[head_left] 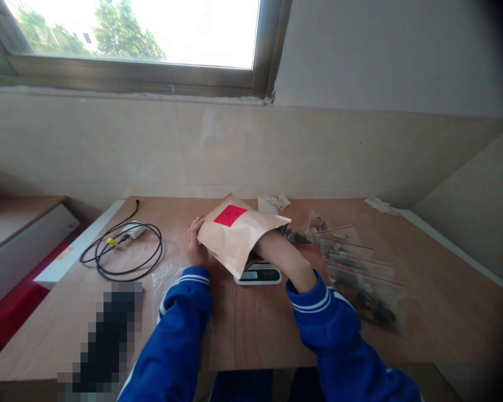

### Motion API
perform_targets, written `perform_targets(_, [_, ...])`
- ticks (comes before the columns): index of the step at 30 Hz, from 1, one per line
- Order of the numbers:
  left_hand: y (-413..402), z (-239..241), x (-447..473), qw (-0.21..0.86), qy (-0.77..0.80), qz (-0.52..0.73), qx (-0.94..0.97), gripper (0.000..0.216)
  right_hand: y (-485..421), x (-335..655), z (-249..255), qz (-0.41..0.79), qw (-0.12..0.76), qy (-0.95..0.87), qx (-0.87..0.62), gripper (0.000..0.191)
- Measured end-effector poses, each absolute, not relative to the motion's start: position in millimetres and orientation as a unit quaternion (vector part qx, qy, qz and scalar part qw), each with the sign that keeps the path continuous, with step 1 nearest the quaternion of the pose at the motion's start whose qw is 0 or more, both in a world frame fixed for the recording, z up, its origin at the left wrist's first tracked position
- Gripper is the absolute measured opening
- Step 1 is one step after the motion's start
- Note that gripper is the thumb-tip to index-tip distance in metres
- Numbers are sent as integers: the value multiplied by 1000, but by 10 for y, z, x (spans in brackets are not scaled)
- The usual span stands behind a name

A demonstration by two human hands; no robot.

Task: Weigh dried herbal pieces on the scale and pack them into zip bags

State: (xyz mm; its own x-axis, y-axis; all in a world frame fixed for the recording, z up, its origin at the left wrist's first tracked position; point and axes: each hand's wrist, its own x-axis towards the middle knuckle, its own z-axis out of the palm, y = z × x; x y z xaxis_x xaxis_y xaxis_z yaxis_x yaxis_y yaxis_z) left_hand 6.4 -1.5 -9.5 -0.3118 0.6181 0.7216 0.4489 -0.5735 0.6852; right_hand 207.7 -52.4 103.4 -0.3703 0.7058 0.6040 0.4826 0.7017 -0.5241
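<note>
A brown paper bag (235,234) with a red label lies tilted over a small digital scale (260,274) in the middle of the wooden table (251,329). My left hand (195,243) holds the bag's left edge, fingers curled on the paper. My right hand is inside the bag's open mouth and hidden; only the forearm (285,257) and blue sleeve show.
Several clear zip bags (360,273) with dark and pale contents lie in a row to the right. A coiled black cable with a white adapter (123,248) lies at the left. Crumpled tissue (276,202) sits near the tiled wall. A pixelated dark object (104,335) lies front left.
</note>
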Motion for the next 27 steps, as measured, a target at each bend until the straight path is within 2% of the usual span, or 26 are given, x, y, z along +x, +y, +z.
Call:
perform_targets(4, [-14, -94, 54, 65, 452, 663, 593, 33, -664, 2132, 1224, 102, 337, -850, -392, 39])
perform_targets(8, [5, -109, 37, 60, 470, 660, 583, 34, -775, 2194, 1378, 96, 312, -861, -391, 33])
perform_targets(12, [46, -131, 24, 54, 487, 664, 565, 35, -845, 2224, 1450, 60, 390, -852, -344, 22])
perform_targets(17, [82, -172, 2, 51, 501, 638, 582, 39, -895, 2290, 1381, 28, 564, -727, -390, 16])
perform_targets(19, [91, -196, -12, 68, 516, 637, 569, 40, -868, 2368, 1241, 51, 635, -644, -424, 12])
perform_targets(21, [101, -221, -26, 88, 532, 636, 552, 41, -817, 2474, 1004, 118, 681, -561, -456, 17])
perform_targets(24, [124, -251, -41, 106, 554, 624, 540, 42, -756, 2647, 529, 245, 682, -465, -509, 31])
perform_targets(27, [148, -269, -47, 121, 561, 617, 538, 42, -763, 2765, 107, 285, 644, -433, -562, 39])
